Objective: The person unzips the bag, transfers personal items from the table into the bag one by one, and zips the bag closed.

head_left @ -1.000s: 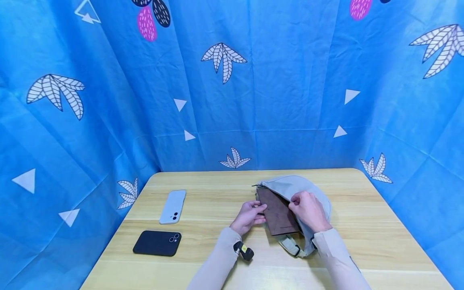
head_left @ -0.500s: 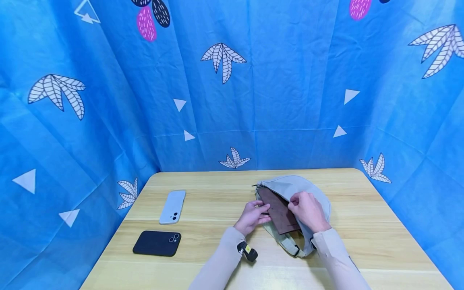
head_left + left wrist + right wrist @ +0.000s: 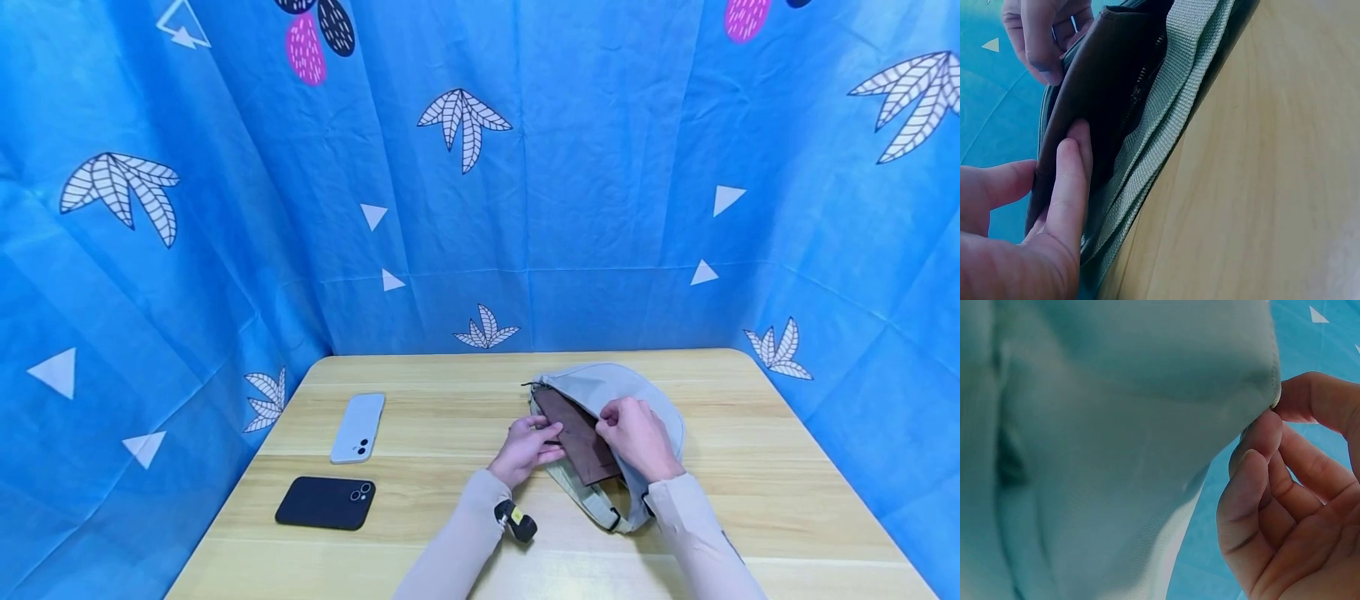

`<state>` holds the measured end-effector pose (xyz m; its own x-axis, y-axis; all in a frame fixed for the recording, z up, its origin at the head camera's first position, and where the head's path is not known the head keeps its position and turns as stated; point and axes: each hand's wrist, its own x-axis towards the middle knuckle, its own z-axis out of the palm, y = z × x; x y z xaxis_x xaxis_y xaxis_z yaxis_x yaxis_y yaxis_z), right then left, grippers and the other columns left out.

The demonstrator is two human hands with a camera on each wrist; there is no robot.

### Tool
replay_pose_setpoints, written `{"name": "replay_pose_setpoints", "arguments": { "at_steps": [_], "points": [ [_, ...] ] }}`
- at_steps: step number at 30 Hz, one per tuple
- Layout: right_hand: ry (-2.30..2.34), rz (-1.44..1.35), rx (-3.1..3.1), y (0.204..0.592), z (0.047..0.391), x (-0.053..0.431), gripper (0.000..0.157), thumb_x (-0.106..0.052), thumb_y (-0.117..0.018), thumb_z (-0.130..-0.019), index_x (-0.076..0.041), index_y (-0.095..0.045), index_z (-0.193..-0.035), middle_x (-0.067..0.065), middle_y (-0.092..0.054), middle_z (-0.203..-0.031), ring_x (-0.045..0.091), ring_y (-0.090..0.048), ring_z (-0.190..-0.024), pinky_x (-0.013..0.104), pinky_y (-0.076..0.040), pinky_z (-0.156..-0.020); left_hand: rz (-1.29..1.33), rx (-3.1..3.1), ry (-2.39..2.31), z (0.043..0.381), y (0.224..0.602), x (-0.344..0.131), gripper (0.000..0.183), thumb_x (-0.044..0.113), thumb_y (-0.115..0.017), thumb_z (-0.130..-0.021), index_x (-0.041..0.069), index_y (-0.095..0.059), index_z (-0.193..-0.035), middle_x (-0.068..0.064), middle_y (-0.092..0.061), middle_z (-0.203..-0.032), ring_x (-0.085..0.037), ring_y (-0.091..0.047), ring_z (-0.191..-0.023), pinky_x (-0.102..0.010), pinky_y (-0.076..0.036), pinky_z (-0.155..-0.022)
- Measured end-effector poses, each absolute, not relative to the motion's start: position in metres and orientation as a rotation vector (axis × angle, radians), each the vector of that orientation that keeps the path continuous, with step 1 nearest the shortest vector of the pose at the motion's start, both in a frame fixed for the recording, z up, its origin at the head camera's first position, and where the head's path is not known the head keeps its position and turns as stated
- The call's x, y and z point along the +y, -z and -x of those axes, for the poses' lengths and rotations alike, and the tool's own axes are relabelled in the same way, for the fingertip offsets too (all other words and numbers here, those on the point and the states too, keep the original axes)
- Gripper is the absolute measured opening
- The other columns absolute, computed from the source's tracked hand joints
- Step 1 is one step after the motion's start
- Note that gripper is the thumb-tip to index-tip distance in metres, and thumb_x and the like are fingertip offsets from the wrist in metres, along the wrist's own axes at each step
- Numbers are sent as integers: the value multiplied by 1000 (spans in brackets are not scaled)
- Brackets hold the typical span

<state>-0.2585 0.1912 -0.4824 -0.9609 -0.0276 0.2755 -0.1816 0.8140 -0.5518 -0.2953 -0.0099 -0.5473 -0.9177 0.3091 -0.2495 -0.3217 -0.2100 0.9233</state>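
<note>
We have the brown notebook [image 3: 583,450] partly inside the grey bag's [image 3: 633,383] mouth, left hand [image 3: 525,450] pinching its outer edge, right hand [image 3: 639,435] pinching the soft bag lip; probably light, stiffish, grippy, so we'd keep to that edge.

Room between phones [image 3: 325,502] and bag [image 3: 645,396]; booklet [image 3: 577,440] obstructs inside.

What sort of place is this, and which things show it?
Probably a makeshift indoor work booth: a patterned blue curtain hangs behind and along both sides of a wooden table, with a grey bag on it.
</note>
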Motion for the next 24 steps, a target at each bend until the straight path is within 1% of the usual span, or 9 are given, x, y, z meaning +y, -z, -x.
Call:
{"name": "replay_pose_setpoints", "arguments": {
  "at_steps": [8,12,15,18,24],
  "points": [
    [-884,-168,-2739,484,258,191,18,-4,-64,-81,-15,-67,-68,-7,-52,-57,12,-45,-55,27,-36,-52,19,1665,-2172,294,545,-5,37,9,-69,-98,-4,-53,-129,-1,-65,-87,-9,-67,-64,-25,-65,-72],
    [-880,-172,-2735,484,258,191,18,-4,-65,-81,-15,-66,-67,-6,-52,-56,12,-44,-54,27,-36,-51,24,1660,-2180,294,545,-3,38,9,-69,-98,-3,-52,-130,-2,-65,-88,-9,-66,-64,-25,-64,-72],
    [-879,-179,-2732,484,257,191,17,-4,-66,-81,-15,-68,-68,-6,-56,-58,12,-46,-55,27,-38,-52,29,1652,-2187,294,547,-1,37,9,-69,-98,-3,-52,-129,-2,-65,-87,-10,-66,-64,-25,-64,-71],
    [-875,-190,-2734,483,257,191,17,-4,-66,-81,-15,-69,-68,-6,-57,-58,11,-46,-54,27,-38,-52,33,1645,-2194,294,548,0,35,8,-69,-98,-2,-52,-127,-2,-65,-87,-10,-66,-63,-25,-64,-70],
    [-877,-192,-2742,483,256,189,18,-4,-66,-81,-15,-67,-67,-7,-54,-57,11,-45,-54,27,-37,-51,39,1633,-2203,294,548,3,36,8,-68,-98,-2,-51,-128,-3,-65,-89,-9,-65,-62,-26,-64,-71]
  ]
}}
